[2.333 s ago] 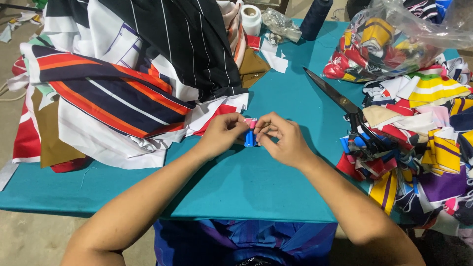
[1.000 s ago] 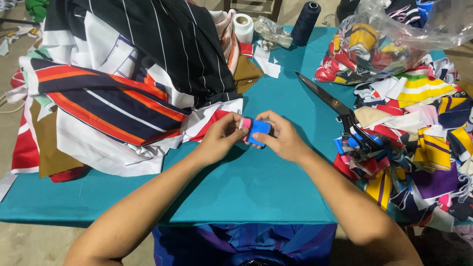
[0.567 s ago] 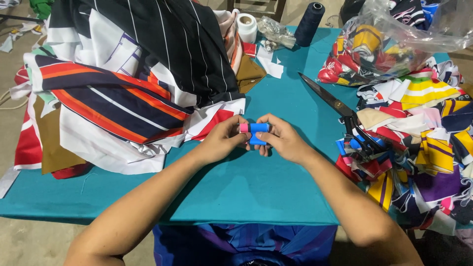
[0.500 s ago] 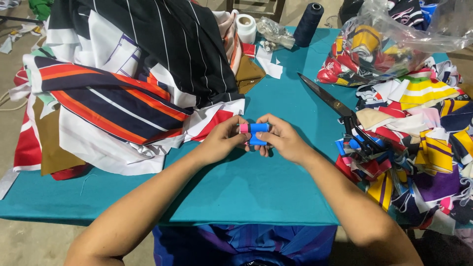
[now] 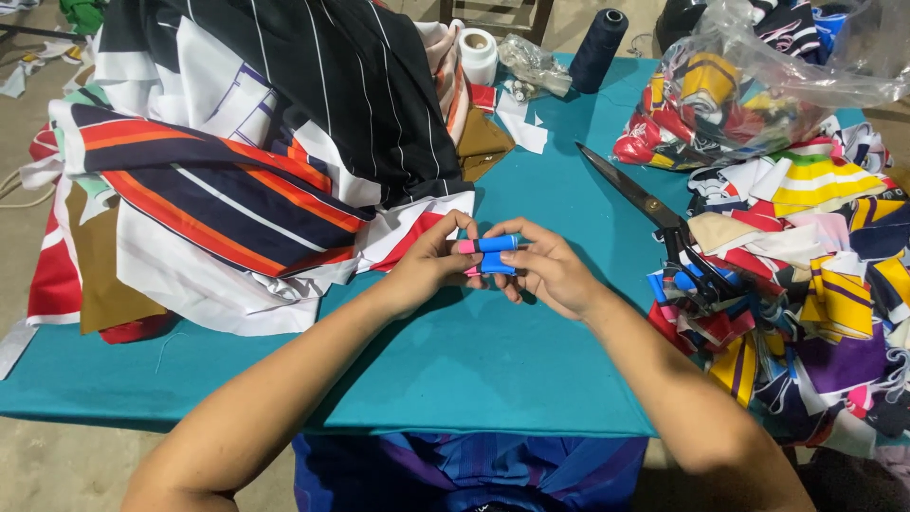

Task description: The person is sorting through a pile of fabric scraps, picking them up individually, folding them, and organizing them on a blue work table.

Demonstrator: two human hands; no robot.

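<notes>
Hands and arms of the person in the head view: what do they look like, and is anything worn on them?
Both the left hand and the right hand are bare: no gloves, rings, watch or bracelets show. The forearms are bare too, with no sleeves in view.

Both forearms reached forward and converged at the middle. The left hand (image 5: 428, 267) and right hand (image 5: 548, 270) met with fingers (image 5: 526, 248) curled inward, thumbs on top, wrists slightly bent.

Fingers cover part of the blue-and-pink cloth roll (image 5: 485, 256); the scissors' (image 5: 654, 210) handles sink under fabric scraps (image 5: 806, 313).
</notes>
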